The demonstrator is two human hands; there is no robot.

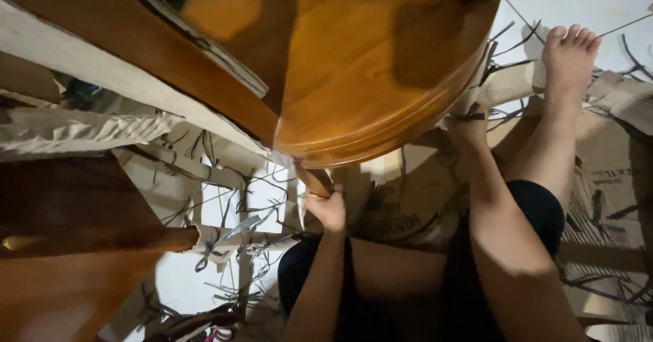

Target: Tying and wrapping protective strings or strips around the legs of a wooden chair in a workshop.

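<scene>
In the head view, a round wooden tabletop fills the upper centre. Just below it, a wooden leg is gripped by the closed left hand. At centre right, the right hand reaches under the tabletop's rim among torn cardboard; its grip cannot be told.

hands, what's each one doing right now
Left hand: closed on the wooden leg.
Right hand: against the round wooden top's edge; fingers hidden, cannot tell.
</scene>
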